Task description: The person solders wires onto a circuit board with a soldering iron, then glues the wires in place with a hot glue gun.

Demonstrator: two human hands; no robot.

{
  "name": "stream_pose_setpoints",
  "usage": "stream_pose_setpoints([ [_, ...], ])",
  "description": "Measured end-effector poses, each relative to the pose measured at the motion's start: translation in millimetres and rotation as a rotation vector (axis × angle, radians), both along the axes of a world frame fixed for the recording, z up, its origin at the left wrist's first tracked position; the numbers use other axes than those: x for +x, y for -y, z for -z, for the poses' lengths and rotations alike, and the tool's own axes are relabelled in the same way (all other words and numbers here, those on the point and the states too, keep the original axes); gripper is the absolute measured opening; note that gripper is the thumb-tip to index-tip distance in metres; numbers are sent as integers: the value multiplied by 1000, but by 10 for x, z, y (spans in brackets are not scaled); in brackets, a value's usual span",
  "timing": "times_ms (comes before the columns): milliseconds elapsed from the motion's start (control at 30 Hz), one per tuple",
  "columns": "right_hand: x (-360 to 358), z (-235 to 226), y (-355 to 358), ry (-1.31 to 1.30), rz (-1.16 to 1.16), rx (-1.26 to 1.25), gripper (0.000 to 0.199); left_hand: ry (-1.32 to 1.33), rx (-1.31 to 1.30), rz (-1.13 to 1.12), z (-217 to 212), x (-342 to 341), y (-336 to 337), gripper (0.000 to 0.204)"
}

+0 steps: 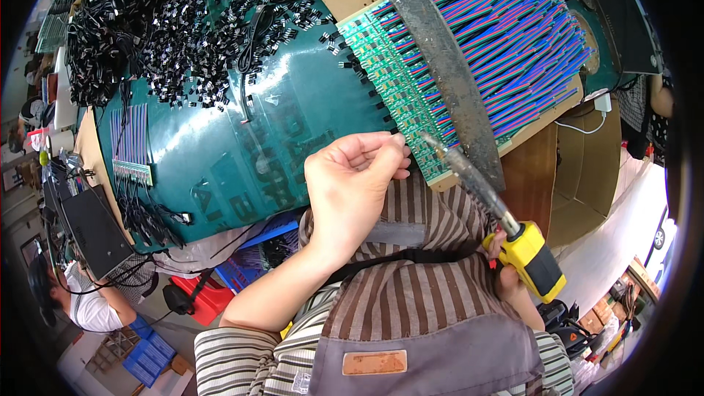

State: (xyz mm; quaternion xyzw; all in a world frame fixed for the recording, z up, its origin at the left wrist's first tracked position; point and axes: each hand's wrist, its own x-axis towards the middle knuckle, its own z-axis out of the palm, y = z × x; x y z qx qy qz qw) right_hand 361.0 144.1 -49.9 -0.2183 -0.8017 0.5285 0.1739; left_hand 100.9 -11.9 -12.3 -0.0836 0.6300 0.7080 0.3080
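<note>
My left hand (356, 180) pinches a small black part at the near edge of a row of green circuit boards (389, 77). My right hand (510, 279) is mostly hidden behind the yellow and black handle of a soldering iron (513, 231); its metal tip points up at the boards close to my left fingertips. Red, blue and green wires (506, 37) fan out from the boards. A dark metal bar (447, 66) lies across them.
A green table cover (293, 117) carries a heap of small black parts and cables (161, 22) at the far left. A second small wired board (132, 150) lies at the left edge. Another person (84, 301) sits low left. Cardboard boxes (587, 169) stand right.
</note>
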Motion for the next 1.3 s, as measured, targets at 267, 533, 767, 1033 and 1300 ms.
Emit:
stream_pose_setpoints([
  [267, -13, 54, -36, 3, -62, 64, 44, -23, 23, -26, -2, 13, 22, 19],
  [533, 207, 209, -74, 68, -18, -151, 87, -576, -586, 243, -138, -501, 418, 21],
  [767, -255, -166, 9, 18, 16, 87, 40, -699, -906, 99, -70, -1123, 693, 18],
  [1033, 401, 220, -128, 136, -243, -76, 82, -883, -806, 181, -36, -836, 500, 13],
  [1300, -163, -59, -66, -27, -98, 64, 30, -472, -535, 208, -137, -551, 352, 10],
])
